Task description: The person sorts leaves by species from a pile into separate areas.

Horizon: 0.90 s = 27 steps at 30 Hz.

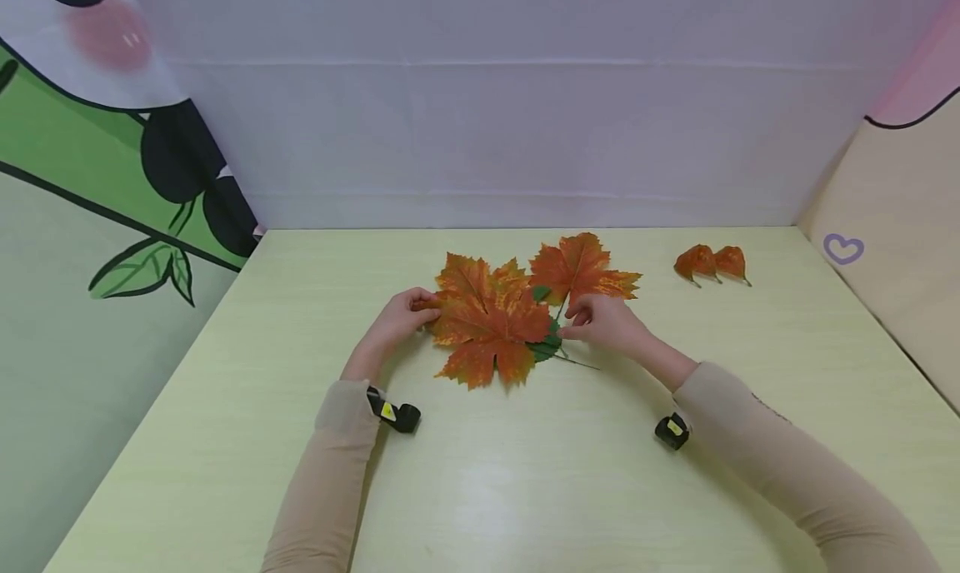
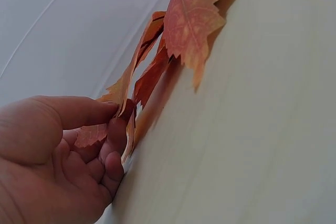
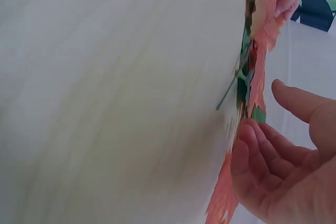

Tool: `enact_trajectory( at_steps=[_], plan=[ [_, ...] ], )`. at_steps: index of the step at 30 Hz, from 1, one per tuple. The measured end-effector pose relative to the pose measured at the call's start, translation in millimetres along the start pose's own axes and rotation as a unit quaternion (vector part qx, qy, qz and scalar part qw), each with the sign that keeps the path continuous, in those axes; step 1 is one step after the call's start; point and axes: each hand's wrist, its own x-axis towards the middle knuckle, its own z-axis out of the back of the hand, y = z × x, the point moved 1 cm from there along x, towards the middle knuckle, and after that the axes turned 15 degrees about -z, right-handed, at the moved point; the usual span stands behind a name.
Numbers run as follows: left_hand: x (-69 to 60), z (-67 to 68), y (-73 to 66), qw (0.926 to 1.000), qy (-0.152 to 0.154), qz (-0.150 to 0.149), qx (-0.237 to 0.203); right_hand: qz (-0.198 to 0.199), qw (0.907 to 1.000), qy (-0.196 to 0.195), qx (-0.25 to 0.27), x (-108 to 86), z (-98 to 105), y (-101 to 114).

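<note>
left hand (image 1: 399, 321) pinching left edge of orange leaf cluster (image 1: 491, 331) on bench (image 1: 480, 481). right hand (image 1: 606, 327) beside green leaves (image 1: 546, 350), thumb apart from loosely bent fingers. single orange leaf (image 1: 576, 265) just beyond.

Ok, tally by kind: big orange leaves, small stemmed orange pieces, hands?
Big leaves: at least 3, overlapping
Small pieces: 3, going by their stems
Hands: 2
Total: at least 8
</note>
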Motion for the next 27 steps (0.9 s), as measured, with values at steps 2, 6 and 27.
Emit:
enact_trajectory(
  at_steps=[2,6,27],
  plan=[
    [-0.6,-0.3,-0.2,1.0000,-0.002,-0.002,-0.004,-0.001,0.9999,0.009,-0.012,0.1,-4,4],
    [-1.1,-1.6,-0.9,0.9998,-0.005,-0.008,-0.015,-0.013,0.9991,0.019,-0.035,2.6,-11,8],
    [0.9,-3.1,-4.0,0.9984,-0.041,0.010,-0.038,-0.022,0.9993,0.010,-0.029,2.5,-2,-5]
  ],
)
